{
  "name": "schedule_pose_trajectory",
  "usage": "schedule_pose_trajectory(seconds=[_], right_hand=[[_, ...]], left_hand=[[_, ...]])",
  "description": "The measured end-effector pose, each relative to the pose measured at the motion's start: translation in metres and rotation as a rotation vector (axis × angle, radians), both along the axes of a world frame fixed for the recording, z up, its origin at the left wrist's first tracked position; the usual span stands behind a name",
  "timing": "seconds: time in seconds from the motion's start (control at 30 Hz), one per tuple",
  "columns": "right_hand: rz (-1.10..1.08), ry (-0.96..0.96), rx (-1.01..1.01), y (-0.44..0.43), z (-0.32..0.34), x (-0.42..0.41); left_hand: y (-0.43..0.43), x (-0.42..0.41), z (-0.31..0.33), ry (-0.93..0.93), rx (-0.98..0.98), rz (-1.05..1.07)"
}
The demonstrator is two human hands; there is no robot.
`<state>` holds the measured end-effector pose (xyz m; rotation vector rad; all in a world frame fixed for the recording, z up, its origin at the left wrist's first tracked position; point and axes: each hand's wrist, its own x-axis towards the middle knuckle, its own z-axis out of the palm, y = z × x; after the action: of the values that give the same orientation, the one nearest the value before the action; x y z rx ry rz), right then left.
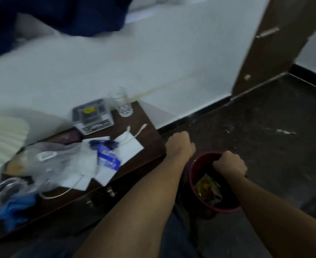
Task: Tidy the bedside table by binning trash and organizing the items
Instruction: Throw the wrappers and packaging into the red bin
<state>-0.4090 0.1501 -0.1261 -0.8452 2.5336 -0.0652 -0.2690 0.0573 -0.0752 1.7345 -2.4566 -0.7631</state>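
red bin [194,165] on floor beside bedside table [149,131]; rim gripped by r. hand [229,163], fingers curled. l. hand [180,146] fisted at bin's far edge, grip unclear. wrappers [208,189] seen inside.

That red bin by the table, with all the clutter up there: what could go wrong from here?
1. The glass stands at the table's far corner; a sweep could knock it off.
2. The cable lies under the papers and could get binned with them.
3. The red bin, gripped at its rim by both hands, may tip.
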Motion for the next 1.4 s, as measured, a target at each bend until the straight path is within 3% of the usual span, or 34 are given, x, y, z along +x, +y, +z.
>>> schedule_pose_trajectory(seconds=[0.17,0.33,0.47,0.63,0.97,1.23,1.4], right_hand=[[0.099,0.091,-0.17,-0.031,0.038,0.048],[0.373,0.014,-0.316,-0.093,0.092,0.147],[0.631,0.014,-0.292,-0.129,0.103,0.224],[0.766,0.019,-0.232,-0.146,0.088,0.29],[0.811,0.032,-0.119,-0.147,0.043,0.312],[0.784,-0.25,-0.188,-0.167,0.079,0.298],[0.725,-0.43,-0.333,-0.163,0.104,0.279]], left_hand=[[-0.021,0.065,0.028,0.038,-0.121,0.099],[-0.047,0.154,0.054,0.039,-0.177,0.31],[-0.059,0.219,0.062,0.007,-0.157,0.446],[-0.059,0.28,0.055,-0.081,-0.11,0.499],[-0.053,0.316,0.013,-0.079,-0.107,0.487],[-0.05,0.308,0.032,0.03,-0.166,0.356],[-0.05,0.288,0.047,0.19,-0.02,0.281]])
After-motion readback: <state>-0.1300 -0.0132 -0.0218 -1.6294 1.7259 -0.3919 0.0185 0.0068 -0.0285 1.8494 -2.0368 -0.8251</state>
